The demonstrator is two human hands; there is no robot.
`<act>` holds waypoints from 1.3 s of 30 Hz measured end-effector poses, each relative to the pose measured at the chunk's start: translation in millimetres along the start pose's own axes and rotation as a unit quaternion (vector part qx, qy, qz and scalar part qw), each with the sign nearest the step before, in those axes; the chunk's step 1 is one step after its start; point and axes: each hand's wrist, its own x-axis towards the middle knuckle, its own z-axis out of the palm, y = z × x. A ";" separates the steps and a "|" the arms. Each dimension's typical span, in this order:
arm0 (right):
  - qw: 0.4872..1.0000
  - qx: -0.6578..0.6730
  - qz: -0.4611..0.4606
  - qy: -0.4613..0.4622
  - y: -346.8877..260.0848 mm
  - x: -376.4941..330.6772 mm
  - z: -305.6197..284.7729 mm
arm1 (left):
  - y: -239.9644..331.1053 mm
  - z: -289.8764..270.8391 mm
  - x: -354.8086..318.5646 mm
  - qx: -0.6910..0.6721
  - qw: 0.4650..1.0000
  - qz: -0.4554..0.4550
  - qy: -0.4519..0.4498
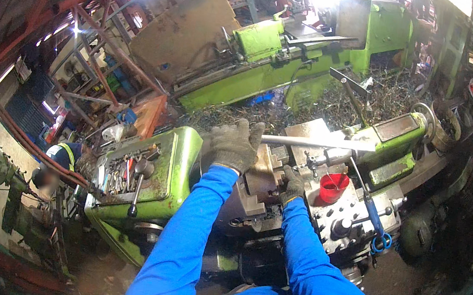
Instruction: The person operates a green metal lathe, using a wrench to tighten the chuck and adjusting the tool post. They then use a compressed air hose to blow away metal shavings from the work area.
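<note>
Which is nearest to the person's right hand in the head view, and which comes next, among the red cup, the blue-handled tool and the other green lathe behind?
From the right hand:
1. Red cup, just to its right on the carriage.
2. Blue-handled tool, farther right and lower.
3. Other green lathe, far behind, upper centre.

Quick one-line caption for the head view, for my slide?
Gloved left hand and right hand on a green lathe's chuck holding a long steel bar, red cup alongside.
</note>
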 end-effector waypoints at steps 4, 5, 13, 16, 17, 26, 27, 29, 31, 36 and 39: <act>0.999 -0.009 0.018 0.048 9.1 14.3 10.5 | 0.4 -0.7 12.2 0.009 0.995 -0.046 -0.092; 0.997 -0.033 0.007 0.073 5.1 7.1 19.6 | -3.7 -0.5 16.6 0.028 0.993 0.004 -0.116; 0.966 -0.183 -0.064 0.172 -7.8 -2.2 44.1 | -21.1 29.0 24.9 -0.254 0.960 -0.119 -0.005; 0.967 -0.180 -0.062 0.171 -7.5 -5.5 45.2 | -6.4 61.0 17.0 -0.321 0.921 -0.101 0.196; 0.971 -0.143 -0.031 0.190 -19.8 -38.9 72.9 | -14.3 77.1 21.1 -0.312 0.916 -0.083 0.236; 0.849 -0.324 -0.380 0.175 -33.7 -70.2 71.4 | -36.4 43.2 -6.7 -0.102 0.971 0.071 0.207; 0.873 -0.308 -0.351 0.140 -39.4 -90.9 76.9 | -36.9 46.3 -4.3 -0.100 0.975 0.061 0.189; 0.901 -0.297 -0.303 0.086 -46.3 -117.7 69.0 | -29.6 43.2 -1.7 -0.102 0.981 0.053 0.154; 0.722 -0.470 -0.503 0.072 -40.1 -142.5 46.7 | -34.1 47.5 -5.4 -0.065 0.977 0.090 0.184; 0.738 -0.597 -0.301 0.093 20.2 -148.7 -78.7 | -32.4 54.6 5.8 -0.058 0.974 0.106 0.191; 0.737 -0.613 -0.262 0.109 47.9 -137.7 -130.0 | -32.3 62.1 9.6 -0.053 0.972 0.100 0.205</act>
